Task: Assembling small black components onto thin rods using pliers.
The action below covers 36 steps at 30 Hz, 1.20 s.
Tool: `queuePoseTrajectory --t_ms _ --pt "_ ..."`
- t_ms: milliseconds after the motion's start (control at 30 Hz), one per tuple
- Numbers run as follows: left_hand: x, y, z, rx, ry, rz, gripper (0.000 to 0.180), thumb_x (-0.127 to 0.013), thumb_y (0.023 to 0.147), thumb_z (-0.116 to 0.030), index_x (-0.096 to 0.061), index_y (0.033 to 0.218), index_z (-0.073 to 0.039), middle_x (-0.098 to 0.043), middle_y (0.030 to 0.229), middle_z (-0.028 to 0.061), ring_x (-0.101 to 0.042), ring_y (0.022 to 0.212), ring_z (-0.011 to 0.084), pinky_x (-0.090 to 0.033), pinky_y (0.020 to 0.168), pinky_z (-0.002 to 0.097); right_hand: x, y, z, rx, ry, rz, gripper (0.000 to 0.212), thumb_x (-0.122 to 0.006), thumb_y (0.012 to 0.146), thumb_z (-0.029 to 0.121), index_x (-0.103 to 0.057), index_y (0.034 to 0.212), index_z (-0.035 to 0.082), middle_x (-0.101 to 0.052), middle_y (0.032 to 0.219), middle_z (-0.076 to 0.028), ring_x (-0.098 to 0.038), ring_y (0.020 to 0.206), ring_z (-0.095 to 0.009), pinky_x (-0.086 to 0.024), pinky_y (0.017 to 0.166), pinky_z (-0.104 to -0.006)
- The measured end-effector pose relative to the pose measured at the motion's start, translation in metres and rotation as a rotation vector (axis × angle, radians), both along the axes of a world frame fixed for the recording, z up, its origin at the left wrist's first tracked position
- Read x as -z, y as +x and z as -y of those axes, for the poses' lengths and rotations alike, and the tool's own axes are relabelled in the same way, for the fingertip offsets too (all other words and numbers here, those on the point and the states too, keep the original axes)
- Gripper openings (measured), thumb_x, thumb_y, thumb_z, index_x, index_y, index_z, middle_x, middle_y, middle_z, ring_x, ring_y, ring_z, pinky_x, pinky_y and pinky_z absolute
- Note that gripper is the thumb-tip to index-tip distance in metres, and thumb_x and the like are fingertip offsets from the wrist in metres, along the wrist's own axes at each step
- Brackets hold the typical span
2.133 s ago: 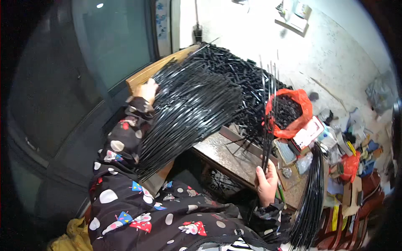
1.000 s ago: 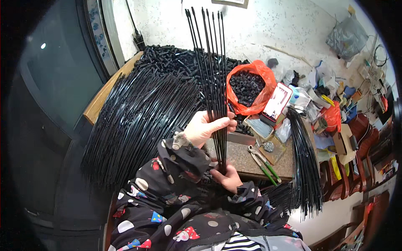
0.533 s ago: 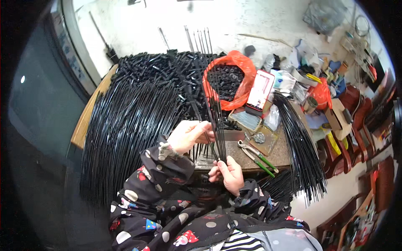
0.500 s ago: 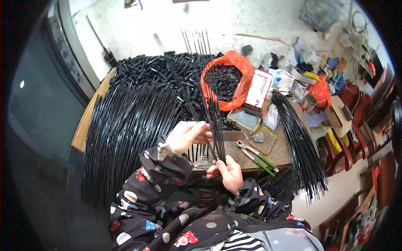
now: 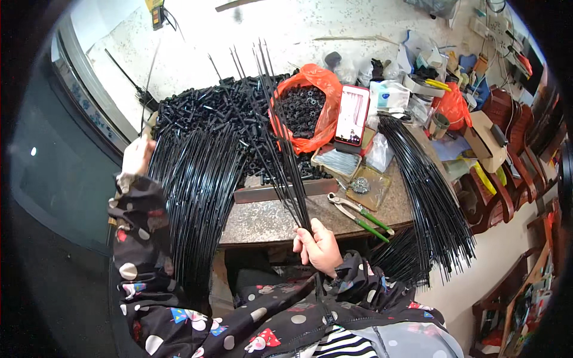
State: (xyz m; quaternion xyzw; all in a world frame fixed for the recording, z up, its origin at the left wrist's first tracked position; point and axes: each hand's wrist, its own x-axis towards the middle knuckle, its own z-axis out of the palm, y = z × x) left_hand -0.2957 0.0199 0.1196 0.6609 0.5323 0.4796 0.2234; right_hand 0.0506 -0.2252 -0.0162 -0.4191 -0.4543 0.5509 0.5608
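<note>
Pinching a fanned bunch of slim black rods (image 5: pixel 296 186) near their lower ends, the right hand (image 5: pixel 320 246) holds them at the speckled tabletop's (image 5: pixel 262 218) near edge; they look light, springy, slick, best gripped low. The left hand (image 5: pixel 137 156), grip unclear, is at the larger rod heap (image 5: pixel 194 191).

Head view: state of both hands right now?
Left hand: appears closed on one thin black rod, at the left edge of the rod pile.
Right hand: closed, holding the lower ends of several black rods.
</note>
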Motion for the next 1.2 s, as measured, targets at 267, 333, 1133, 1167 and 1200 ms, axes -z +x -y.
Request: queuePoseTrajectory --t_ms 267,333,1133,1167,1200 --pt "0.122 -0.078 0.065 -0.446 -0.418 -1.554 0.026 -0.061 0.068 -0.017 -0.059 0.093 -0.011 -0.057 0.089 0.0073 -0.057 0.082 0.0229 -0.047 0.072 0.0333 0.010 0.010 0.006 0.016 -0.005 0.004 0.015 -0.043 0.090 0.015 -0.046 0.092 0.000 -0.053 0.062 -0.005 -0.042 0.038 -0.004 -0.033 0.036 -0.0166" --pt "0.129 -0.075 0.088 -0.561 -0.327 -1.460 0.027 -0.056 0.071 -0.014 -0.055 0.097 -0.007 -0.055 0.095 0.0087 -0.056 0.087 0.0225 -0.046 0.074 0.0333 0.007 0.006 0.006 -0.009 0.007 -0.001 0.015 -0.043 0.090 0.015 -0.046 0.092 0.001 -0.053 0.062 -0.005 -0.042 0.038 -0.004 -0.033 0.036 -0.0164" --pt "0.146 0.208 0.182 1.163 0.241 -0.205 0.027 -0.065 0.069 -0.009 -0.060 0.096 -0.009 -0.060 0.088 0.0084 -0.060 0.080 0.0257 -0.047 0.071 0.0327 0.011 0.026 -0.068 -0.450 -0.543 -0.814 0.068 -0.024 0.086 0.055 -0.046 0.108 -0.005 -0.051 0.106 -0.027 -0.053 0.095 -0.037 -0.043 0.084 -0.0450" --pt "0.160 0.206 0.183 1.139 0.277 -0.247 0.027 -0.065 0.069 -0.009 -0.060 0.096 -0.009 -0.060 0.088 0.0079 -0.060 0.078 0.0255 -0.048 0.071 0.0323 0.007 0.031 -0.081 -0.494 -0.533 -0.846 0.065 -0.026 0.086 0.055 -0.047 0.105 -0.003 -0.052 0.105 -0.027 -0.053 0.095 -0.039 -0.043 0.084 -0.0459" --pt "0.172 0.202 0.182 1.100 0.299 -0.297 0.028 -0.066 0.068 -0.010 -0.059 0.095 -0.009 -0.060 0.088 0.0074 -0.060 0.077 0.0252 -0.048 0.071 0.0319 0.005 0.031 -0.097 -0.555 -0.534 -0.885 0.063 -0.027 0.086 0.055 -0.049 0.102 -0.002 -0.052 0.104 -0.026 -0.052 0.095 -0.040 -0.043 0.083 -0.0468"
